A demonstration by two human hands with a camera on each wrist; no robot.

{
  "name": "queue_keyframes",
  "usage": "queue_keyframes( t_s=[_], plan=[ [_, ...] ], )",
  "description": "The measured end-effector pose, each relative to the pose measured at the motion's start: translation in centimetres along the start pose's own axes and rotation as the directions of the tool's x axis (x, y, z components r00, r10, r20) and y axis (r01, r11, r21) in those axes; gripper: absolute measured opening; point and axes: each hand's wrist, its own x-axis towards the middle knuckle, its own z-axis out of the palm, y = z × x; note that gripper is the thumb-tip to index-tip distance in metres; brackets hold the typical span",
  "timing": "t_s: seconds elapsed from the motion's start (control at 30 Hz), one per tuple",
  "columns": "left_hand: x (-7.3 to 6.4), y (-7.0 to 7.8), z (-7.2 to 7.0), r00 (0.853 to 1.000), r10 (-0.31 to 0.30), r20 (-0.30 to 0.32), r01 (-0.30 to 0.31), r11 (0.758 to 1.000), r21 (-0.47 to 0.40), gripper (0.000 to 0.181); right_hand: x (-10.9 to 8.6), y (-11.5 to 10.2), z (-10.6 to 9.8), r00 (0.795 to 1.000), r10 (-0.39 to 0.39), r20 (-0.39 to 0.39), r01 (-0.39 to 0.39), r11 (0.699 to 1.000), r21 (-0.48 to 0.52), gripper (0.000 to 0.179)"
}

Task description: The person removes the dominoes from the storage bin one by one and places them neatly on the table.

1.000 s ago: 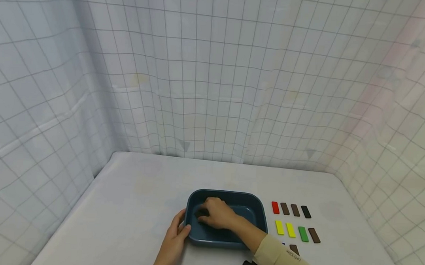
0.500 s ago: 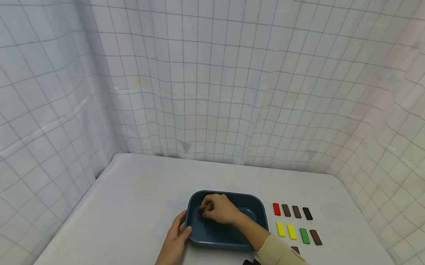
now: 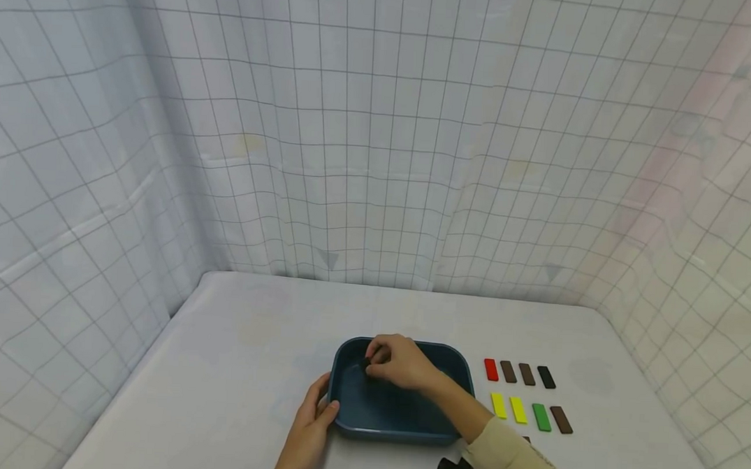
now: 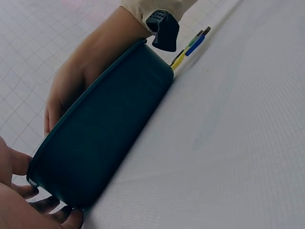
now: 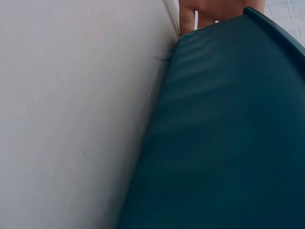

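A dark blue rectangular tray (image 3: pixel 398 431) sits on the white table. My left hand (image 3: pixel 309 422) grips its left end, thumb at the near-left corner and fingers along the outer wall; the left wrist view shows those fingers (image 4: pixel 47 204) against the tray's end. My right hand (image 3: pixel 401 363) is over the tray's inside near the far-left part, its fingertips pinching a small dark piece (image 3: pixel 366 364). Most of that piece is hidden, so its exact kind cannot be told. In the right wrist view the tray's outer wall (image 5: pixel 219 129) hides the right hand.
Right of the tray lie flat tiles in rows: a red tile (image 3: pixel 491 370), a black tile (image 3: pixel 547 377), a yellow tile (image 3: pixel 498 406), a green tile (image 3: pixel 541 417) and several brown ones. A blue tile (image 4: pixel 194 45) shows in the left wrist view. Gridded white curtains (image 3: pixel 379 158) enclose the table.
My right hand has shifted a little right and toward the tray's far side, with the small dark piece now at its fingertips. My left hand keeps its place on the tray.
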Motion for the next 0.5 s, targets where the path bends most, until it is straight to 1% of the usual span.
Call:
queue_keyframes(
  t_s=[0.13,0.23,0.33,0.5],
  plan=[
    [-0.1,0.0,0.2,1.0,-0.006,-0.012,0.006,1.0,0.001,0.057,-0.6,-0.1,-0.8,0.999,-0.035,-0.011,0.035,0.999,-0.012,0.013],
    [-0.1,0.0,0.2,1.0,0.005,-0.013,-0.005,1.0,0.006,0.057,-1.1,0.0,-1.5,0.999,-0.05,-0.022,0.049,0.999,-0.017,0.014],
    [0.0,0.1,0.3,1.0,0.004,-0.017,-0.004,1.0,0.013,0.057,-1.6,0.1,-2.1,0.998,-0.049,-0.032,0.048,0.999,-0.023,0.014],
    [-0.1,0.0,0.2,1.0,0.008,-0.023,-0.008,1.0,0.019,0.057,-2.4,0.3,-3.0,0.999,-0.025,-0.045,0.024,0.999,-0.029,0.014]
  ],
)
